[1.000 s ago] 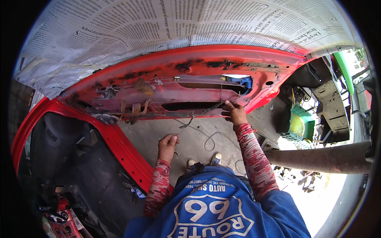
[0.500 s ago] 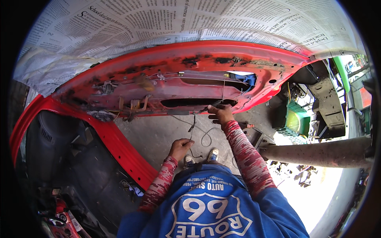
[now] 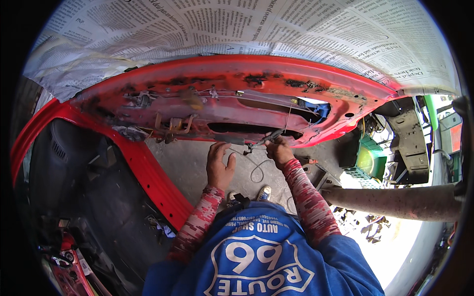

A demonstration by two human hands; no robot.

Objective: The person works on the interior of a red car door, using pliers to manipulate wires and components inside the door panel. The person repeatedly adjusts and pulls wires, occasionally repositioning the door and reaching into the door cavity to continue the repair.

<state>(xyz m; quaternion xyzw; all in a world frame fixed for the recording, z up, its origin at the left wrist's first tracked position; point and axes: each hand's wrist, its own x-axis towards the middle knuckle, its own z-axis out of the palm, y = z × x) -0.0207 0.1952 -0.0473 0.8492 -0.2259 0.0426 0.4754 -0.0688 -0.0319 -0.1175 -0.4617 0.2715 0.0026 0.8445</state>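
A red car door [image 3: 232,64] with its inner side bare stands before me, showing dark smears and cut-out openings. In my right hand [image 3: 280,152], close to the door's near edge, a dark wire [image 3: 276,133] is pinched. A short looped end of the wire hangs left of those fingers. My left hand [image 3: 220,167] is raised beside the same edge, thumb apart from the fingers, with nothing seen in it. Its fingertips reach a dark strip on the edge; whether they touch it I cannot tell. A blue part [image 3: 316,108] shows in the door's right opening.
Newspaper sheets [image 3: 207,24] cover the surface beyond the door. The red door frame [image 3: 158,182] and dark car interior [image 3: 89,167] lie left. A green crate [image 3: 368,158] and a thick pole [image 3: 395,202] are at right. A thin grey cable [image 3: 256,172] lies on the floor.
My left hand has let go of the hanging wire end and moved up to the door's edge. My right hand has closed on the wire, whose loose end is now gathered higher.
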